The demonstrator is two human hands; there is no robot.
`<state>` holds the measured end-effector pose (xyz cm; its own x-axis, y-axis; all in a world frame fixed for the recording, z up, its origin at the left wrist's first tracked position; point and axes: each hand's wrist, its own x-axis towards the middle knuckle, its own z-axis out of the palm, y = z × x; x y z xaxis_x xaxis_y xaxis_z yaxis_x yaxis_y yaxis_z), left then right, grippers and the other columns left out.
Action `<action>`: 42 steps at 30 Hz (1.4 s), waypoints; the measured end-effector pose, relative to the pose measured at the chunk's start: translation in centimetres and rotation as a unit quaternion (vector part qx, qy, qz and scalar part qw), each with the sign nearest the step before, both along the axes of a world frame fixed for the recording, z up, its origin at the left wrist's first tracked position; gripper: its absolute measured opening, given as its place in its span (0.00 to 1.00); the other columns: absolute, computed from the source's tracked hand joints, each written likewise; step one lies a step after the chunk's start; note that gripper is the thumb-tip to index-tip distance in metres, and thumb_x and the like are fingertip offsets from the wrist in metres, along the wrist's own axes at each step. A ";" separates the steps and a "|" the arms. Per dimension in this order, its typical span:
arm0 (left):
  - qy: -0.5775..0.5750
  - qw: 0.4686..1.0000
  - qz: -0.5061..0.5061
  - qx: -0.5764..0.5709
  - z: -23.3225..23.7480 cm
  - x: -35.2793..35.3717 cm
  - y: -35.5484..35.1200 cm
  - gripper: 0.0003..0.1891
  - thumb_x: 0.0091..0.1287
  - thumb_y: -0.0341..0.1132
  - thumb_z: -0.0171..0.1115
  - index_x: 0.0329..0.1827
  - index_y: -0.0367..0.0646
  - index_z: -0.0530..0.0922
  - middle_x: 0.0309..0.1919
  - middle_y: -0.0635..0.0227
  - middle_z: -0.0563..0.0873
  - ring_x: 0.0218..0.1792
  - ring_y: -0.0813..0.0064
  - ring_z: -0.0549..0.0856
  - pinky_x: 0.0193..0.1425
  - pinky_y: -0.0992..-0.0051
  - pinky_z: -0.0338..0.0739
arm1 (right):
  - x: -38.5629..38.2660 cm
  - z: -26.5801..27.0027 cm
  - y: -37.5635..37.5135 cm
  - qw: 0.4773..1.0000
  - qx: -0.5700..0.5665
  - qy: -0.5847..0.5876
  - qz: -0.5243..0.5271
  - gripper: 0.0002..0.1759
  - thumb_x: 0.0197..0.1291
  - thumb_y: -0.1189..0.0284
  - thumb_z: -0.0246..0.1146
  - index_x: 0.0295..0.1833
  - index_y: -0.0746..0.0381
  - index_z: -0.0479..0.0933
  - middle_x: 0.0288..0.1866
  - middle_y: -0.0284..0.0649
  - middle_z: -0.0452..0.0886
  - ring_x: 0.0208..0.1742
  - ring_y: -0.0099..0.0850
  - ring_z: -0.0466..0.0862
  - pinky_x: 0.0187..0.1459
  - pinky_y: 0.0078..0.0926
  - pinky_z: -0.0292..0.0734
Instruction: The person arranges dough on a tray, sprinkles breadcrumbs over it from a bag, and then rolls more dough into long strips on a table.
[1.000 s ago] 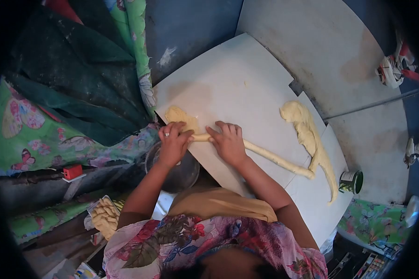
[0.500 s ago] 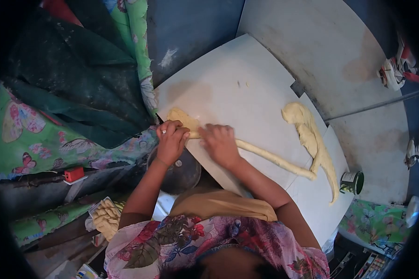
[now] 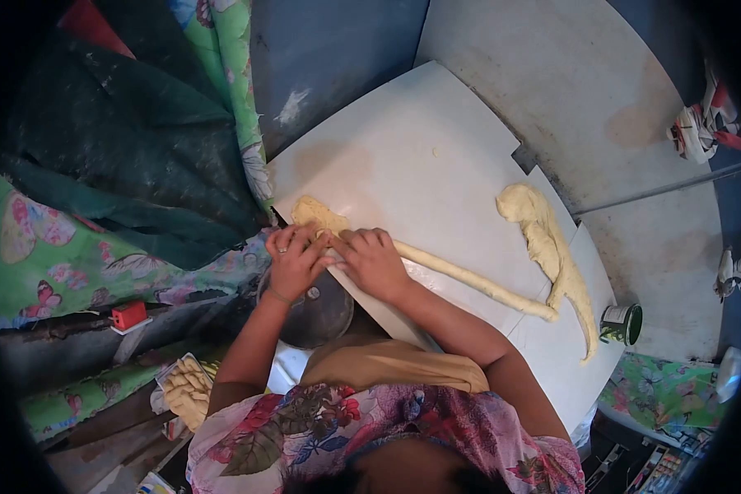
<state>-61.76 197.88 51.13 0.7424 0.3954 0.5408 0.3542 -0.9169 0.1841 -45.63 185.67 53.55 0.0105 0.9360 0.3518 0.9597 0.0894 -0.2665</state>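
Observation:
A long rope of yellow dough (image 3: 469,284) runs across the white tabletop, ending in a flat, widened patch near the left corner. My left hand (image 3: 295,262), with a ring on one finger, curls its fingers over the dough beside that patch, at the table's edge. Close against it, my right hand (image 3: 373,262) lies over the rope with bent fingers. The fingertips of both hands nearly meet, and the dough beneath them is mostly hidden. At the right, the rope's far end touches a larger, lumpy strip of dough (image 3: 543,247).
The white table (image 3: 403,140) has raised panels behind it. A dark green tin (image 3: 622,323) stands at its right edge. Below the left corner is a dark round bucket (image 3: 317,317). Shaped dough pieces fill a tray (image 3: 188,391) at lower left. Dark green cloth (image 3: 132,140) hangs at left.
My right hand has moved left and slightly down along the rope, up to my left hand. My left hand has shifted slightly, its fingers now pointing more toward the right hand.

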 end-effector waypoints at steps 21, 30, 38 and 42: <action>-0.047 0.998 0.047 0.019 -3.0 1.8 4.0 0.14 0.57 0.44 0.68 0.40 0.46 0.82 0.55 0.67 0.78 0.60 0.59 0.71 0.63 0.55 0.56 | 0.2 -0.3 3.1 1.000 0.029 0.002 -0.002 0.22 0.58 0.68 0.59 0.60 0.54 0.75 0.49 0.34 0.78 0.53 0.32 0.76 0.54 0.37 0.67; 0.046 0.993 -0.062 -0.085 2.7 -0.1 6.8 0.18 0.58 0.48 0.67 0.49 0.52 0.85 0.62 0.61 0.74 0.68 0.54 0.64 0.70 0.55 0.51 | 1.3 0.6 4.7 0.996 -0.025 0.080 -0.042 0.20 0.57 0.63 0.65 0.57 0.51 0.79 0.47 0.34 0.77 0.51 0.32 0.75 0.54 0.37 0.68; 0.027 0.981 0.090 -0.172 0.7 1.6 6.3 0.14 0.59 0.44 0.68 0.34 0.40 0.81 0.65 0.61 0.71 0.67 0.52 0.66 0.68 0.53 0.53 | 2.9 1.8 4.9 0.964 -0.159 0.214 0.015 0.18 0.60 0.61 0.64 0.53 0.57 0.80 0.42 0.42 0.78 0.48 0.39 0.79 0.51 0.38 0.72; -0.080 0.989 0.122 -0.035 -0.1 2.5 4.6 0.10 0.61 0.38 0.66 0.41 0.43 0.80 0.57 0.64 0.77 0.60 0.59 0.73 0.65 0.57 0.58 | 4.2 1.9 8.2 0.979 -0.054 0.195 -0.032 0.23 0.63 0.60 0.60 0.60 0.58 0.74 0.56 0.44 0.74 0.58 0.42 0.74 0.60 0.45 0.65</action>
